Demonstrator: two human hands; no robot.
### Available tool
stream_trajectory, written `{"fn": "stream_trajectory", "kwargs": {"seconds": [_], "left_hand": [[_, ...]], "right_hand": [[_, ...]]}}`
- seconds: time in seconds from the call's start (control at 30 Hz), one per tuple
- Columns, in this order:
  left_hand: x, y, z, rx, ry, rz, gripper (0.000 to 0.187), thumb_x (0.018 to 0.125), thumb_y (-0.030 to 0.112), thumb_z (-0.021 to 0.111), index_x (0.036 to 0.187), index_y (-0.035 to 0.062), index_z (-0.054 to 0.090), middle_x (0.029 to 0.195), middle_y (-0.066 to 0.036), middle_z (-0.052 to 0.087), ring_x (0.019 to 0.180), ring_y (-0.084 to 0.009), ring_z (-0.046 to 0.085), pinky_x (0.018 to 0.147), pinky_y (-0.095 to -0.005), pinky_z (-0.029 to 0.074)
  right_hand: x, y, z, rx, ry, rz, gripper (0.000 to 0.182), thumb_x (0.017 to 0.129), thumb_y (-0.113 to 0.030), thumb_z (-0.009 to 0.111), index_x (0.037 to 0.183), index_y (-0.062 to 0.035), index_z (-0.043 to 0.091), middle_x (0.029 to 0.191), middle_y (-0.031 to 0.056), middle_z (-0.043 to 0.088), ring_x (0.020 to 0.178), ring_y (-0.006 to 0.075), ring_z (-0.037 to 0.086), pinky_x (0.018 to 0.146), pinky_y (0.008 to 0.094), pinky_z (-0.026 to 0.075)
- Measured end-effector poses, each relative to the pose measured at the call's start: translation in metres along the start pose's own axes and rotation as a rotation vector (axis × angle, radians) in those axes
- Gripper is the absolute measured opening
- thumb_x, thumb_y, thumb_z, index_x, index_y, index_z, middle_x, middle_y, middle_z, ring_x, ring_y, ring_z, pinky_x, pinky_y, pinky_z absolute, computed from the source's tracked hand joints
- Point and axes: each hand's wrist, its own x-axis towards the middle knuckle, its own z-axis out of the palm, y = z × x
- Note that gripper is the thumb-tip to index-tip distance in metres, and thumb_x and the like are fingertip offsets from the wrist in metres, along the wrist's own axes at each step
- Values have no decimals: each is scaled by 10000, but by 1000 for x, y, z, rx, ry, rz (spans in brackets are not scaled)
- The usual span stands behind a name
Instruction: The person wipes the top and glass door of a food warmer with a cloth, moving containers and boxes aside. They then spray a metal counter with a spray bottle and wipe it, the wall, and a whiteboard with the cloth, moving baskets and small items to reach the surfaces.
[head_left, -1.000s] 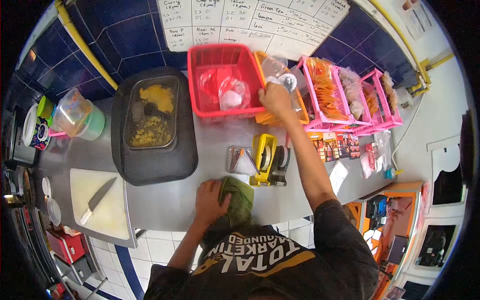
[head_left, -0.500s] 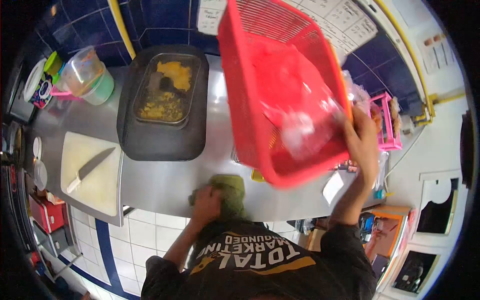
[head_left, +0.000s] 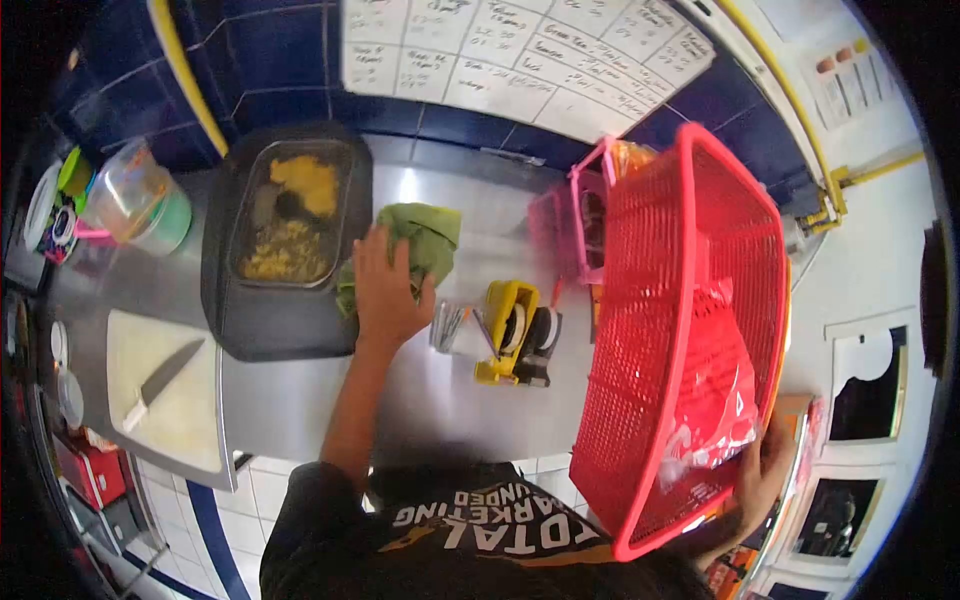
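Observation:
My left hand (head_left: 388,292) lies over a crumpled green cloth (head_left: 432,232) on the steel counter, gripping it from above just right of a black tray (head_left: 225,320). At the right, my right hand (head_left: 768,468) grips the rim of a red plastic basket (head_left: 632,330), which is held up and tilted. Inside the basket lies a red and clear plastic bag (head_left: 712,375). On the black tray sits a rectangular container (head_left: 345,165) with yellow and brownish crumbly food in it.
Yellow and black tape dispensers (head_left: 510,330) stand mid-counter beside a clear holder (head_left: 458,328). A pink basket (head_left: 582,215) is near the wall. At the left are a cutting board (head_left: 190,420) with a knife (head_left: 172,375) and a plastic tub (head_left: 165,220).
My left hand has moved the green cloth from the counter's front edge toward the back, beside the tray. My right hand has lowered the red basket and brought it to the right, uncovering the tape dispensers.

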Motion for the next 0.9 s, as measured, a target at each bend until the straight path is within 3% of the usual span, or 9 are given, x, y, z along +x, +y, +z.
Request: {"fn": "stream_trajectory", "kwargs": {"seconds": [0.07,0.23,0.43,0.63,0.7,0.77,0.8,0.83,0.9], "left_hand": [[8,-14,51,27,-272,27,707,813,383,618,1406,63,404,1496,-259,264,1392,-466,197,1136,-617,94],[16,-43,141,219,-422,45,713,868,501,551,1496,264,312,1557,-163,211,1436,-435,94,1091,-699,33],[84,-45,181,241,-406,-49,662,861,475,569,1406,123,437,1476,-229,314,1407,-446,157,1117,-640,60],[188,13,249,36,-124,184,355,855,221,568,1148,24,599,1167,-178,560,1058,-363,540,872,-502,442],[207,4,287,234,-183,241,287,828,179,559,1060,22,620,1113,-168,584,1020,-345,556,836,-481,458],[208,-26,342,418,-107,394,178,800,110,527,873,19,661,942,-164,628,902,-329,593,779,-440,481],[204,-20,337,247,-147,265,174,787,116,532,859,23,660,884,-175,632,854,-326,612,755,-447,490],[206,-23,338,359,-183,319,160,767,110,544,848,27,654,898,-173,636,859,-324,615,744,-460,488],[214,-6,310,255,-223,452,155,722,47,569,858,37,643,899,-171,632,861,-342,612,760,-460,482]], "right_hand": [[-13,12,-11,-3,30,61,239,951,-94,526,1089,100,552,1004,154,631,926,154,547,843,299,437],[-57,113,-69,-291,143,155,445,971,-191,552,1298,92,448,1206,186,562,1106,225,525,993,338,380],[-42,99,-72,-170,82,366,415,955,-211,570,1259,64,508,1179,166,592,1062,245,562,907,346,441],[-36,116,-75,-229,40,611,497,895,-302,655,1316,-61,545,1246,192,604,1073,354,610,878,421,496],[-52,150,-72,-42,241,312,393,981,-187,525,1256,91,484,1187,150,575,1086,193,532,944,312,409],[-14,99,-57,-105,17,488,368,959,-192,586,1211,70,524,1225,154,561,1080,209,546,934,336,425],[-34,115,-36,-227,444,441,330,899,-126,661,1141,79,567,1121,170,605,993,215,586,907,335,446],[-26,102,-43,-556,212,487,347,893,-93,660,1185,59,551,1147,177,600,1003,235,611,919,348,461],[-23,102,-26,-304,338,485,231,903,-55,627,1106,53,598,1016,149,643,907,210,633,817,328,504]]}}
